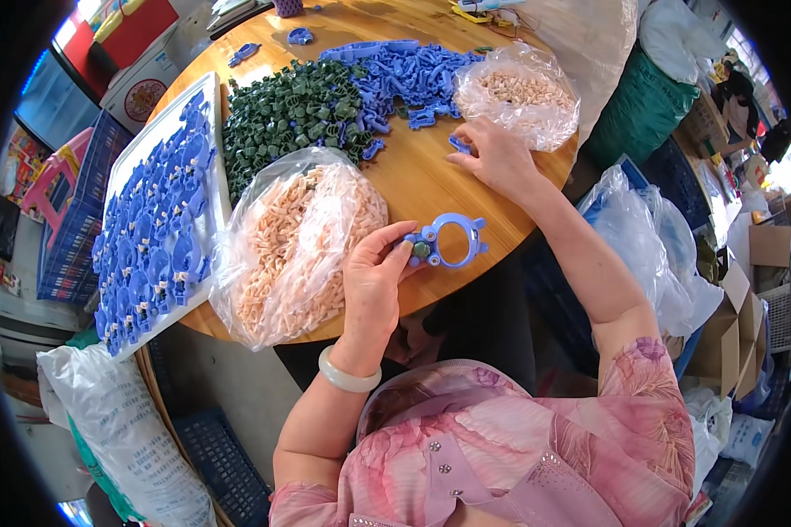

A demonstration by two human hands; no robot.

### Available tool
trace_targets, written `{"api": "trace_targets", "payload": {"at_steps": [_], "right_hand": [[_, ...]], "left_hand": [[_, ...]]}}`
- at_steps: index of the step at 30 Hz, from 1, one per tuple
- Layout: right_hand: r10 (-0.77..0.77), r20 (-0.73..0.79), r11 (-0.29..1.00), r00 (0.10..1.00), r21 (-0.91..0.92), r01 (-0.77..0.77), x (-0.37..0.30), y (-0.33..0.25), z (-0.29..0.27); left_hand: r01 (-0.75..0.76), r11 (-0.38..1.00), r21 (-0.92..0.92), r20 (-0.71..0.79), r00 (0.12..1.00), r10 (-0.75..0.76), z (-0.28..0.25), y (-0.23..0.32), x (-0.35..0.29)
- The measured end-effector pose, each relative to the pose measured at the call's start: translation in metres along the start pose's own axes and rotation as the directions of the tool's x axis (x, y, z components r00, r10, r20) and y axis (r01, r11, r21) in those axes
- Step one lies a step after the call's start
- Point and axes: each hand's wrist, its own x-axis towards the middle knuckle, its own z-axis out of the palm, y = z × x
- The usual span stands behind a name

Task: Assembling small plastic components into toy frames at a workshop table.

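Observation:
My left hand (380,268) is closed on a blue plastic ring-shaped part (456,216), held just above the table's near edge. A dark green piece (422,249) sits in the part's narrow end, close to my fingertips. Farther off to the right, my right hand (499,160) has its fingers on a small blue plastic piece (460,145) over the wooden table. Whether that piece is lifted or still rests on the wood, I cannot make out. Just beyond my right hand lies a clear bag of small peach-coloured pieces (527,95).
A second clear bag of peach pieces (303,241) stands left of my left hand. Behind it are heaps of dark green pieces (294,114) and blue pieces (422,79). A white board (217,167) of blue assembled parts lies at the left. The round wooden table (413,180) curves near me.

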Motion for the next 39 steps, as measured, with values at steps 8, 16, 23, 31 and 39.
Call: {"api": "trace_targets", "payload": {"at_steps": [8,16,23,31,39], "right_hand": [[0.046,0.238,0.835,0.970,0.523,-0.168,-0.010,-0.019,-0.016],[-0.043,0.480,0.541,0.876,0.748,-0.384,-0.031,-0.050,-0.050],[-0.206,0.456,0.696,0.866,0.691,-0.198,-0.033,-0.062,-0.042],[-0.168,0.599,0.748,0.783,0.595,-0.295,-0.024,-0.064,-0.046],[-0.120,0.636,0.758,0.762,0.555,-0.344,-0.022,-0.065,-0.045]], "left_hand": [[0.029,0.998,-0.057,-0.007,1.000,-0.029,-0.002,0.003,0.003],[0.070,0.993,-0.095,-0.026,0.997,-0.073,-0.001,0.003,0.004],[0.094,0.995,-0.029,-0.016,0.995,-0.095,0.000,0.005,0.004],[0.136,0.990,-0.029,-0.028,0.990,-0.136,0.000,0.006,0.007],[0.151,0.988,-0.014,-0.034,0.988,-0.151,0.001,0.008,0.007]]}}
